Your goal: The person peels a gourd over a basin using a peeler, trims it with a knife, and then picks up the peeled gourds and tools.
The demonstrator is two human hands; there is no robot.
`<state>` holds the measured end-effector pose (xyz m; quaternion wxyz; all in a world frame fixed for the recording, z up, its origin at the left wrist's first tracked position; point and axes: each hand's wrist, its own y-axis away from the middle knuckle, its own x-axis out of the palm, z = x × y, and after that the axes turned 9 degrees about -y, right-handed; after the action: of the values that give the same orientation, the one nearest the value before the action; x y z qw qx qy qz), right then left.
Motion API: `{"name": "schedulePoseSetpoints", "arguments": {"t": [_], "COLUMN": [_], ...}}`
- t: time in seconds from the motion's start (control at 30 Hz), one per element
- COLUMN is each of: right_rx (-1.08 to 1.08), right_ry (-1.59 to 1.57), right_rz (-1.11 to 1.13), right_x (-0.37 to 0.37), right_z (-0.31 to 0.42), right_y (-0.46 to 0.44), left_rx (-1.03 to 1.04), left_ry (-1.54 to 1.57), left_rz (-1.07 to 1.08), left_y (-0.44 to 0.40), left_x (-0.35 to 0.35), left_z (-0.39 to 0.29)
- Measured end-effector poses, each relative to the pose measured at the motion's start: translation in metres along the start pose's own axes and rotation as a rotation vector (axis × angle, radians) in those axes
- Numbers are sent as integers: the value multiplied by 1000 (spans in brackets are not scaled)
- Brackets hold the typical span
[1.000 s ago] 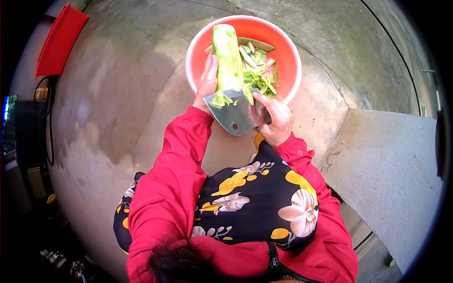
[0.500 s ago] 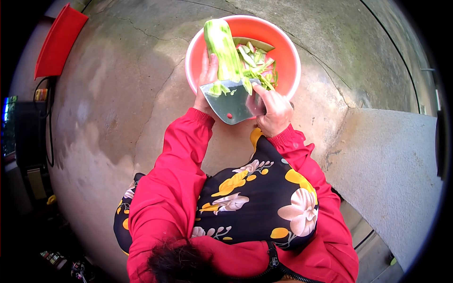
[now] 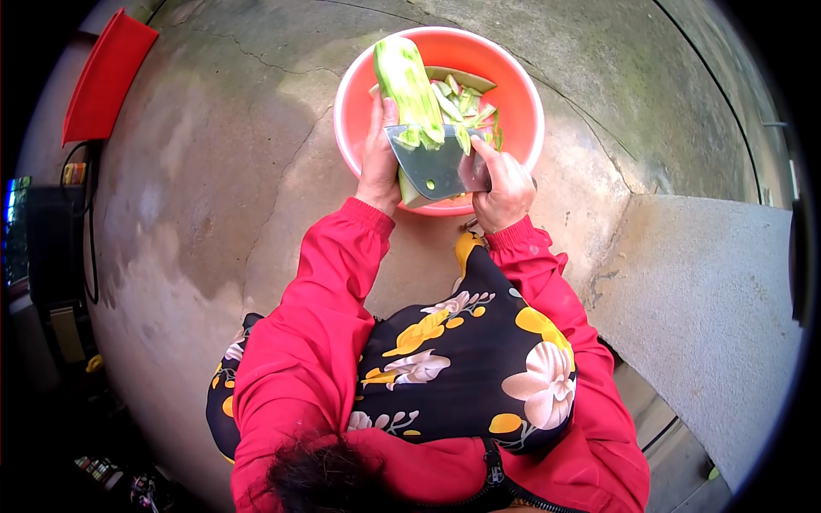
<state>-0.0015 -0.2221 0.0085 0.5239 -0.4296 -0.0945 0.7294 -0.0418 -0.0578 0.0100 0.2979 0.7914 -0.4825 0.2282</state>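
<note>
A long, pale green gourd [image 3: 405,81] with darker green streaks, partly peeled, is tilted over the bowl. My left hand [image 3: 379,162] grips it along its left side; some of the fingers are hidden. My right hand [image 3: 506,190] is wrapped around a broad cleaver [image 3: 432,167], its handle mostly covered by the palm and a finger along the blade's back. The cleaver's edge lies against the gourd's surface, with bits of peel clinging along it. Loose green peelings [image 3: 462,98] lie inside the pink-red bowl [image 3: 517,81].
The bowl stands on a cracked concrete floor [image 3: 214,171]. A raised grey slab [image 3: 710,282] is to the right. At the far left are a red plastic object [image 3: 107,81] and dark equipment with a cable. Floral fabric [image 3: 445,350] covers my lap.
The cleaver has moved up and to the right along the gourd, together with my right hand. My left hand has shifted slightly right, and the gourd's lower end now shows below the blade.
</note>
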Motion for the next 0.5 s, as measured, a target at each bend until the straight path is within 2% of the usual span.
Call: {"name": "schedulePoseSetpoints", "arguments": {"t": [0.23, 0.3, 0.5], "right_rx": [-3, 106, 224], "right_ry": [40, 134, 50], "right_rz": [-4, -1, 20], "right_x": [8, 10, 13], "right_z": [-6, -6, -3], "right_y": [0, -2, 2], "left_rx": [21, 81, 118], "left_ry": [-44, -77, -91], "left_rz": [-61, -56, -133], "left_y": [2, 0, 3], "left_x": [1, -1, 6], "left_z": [-2, -1, -6]}}
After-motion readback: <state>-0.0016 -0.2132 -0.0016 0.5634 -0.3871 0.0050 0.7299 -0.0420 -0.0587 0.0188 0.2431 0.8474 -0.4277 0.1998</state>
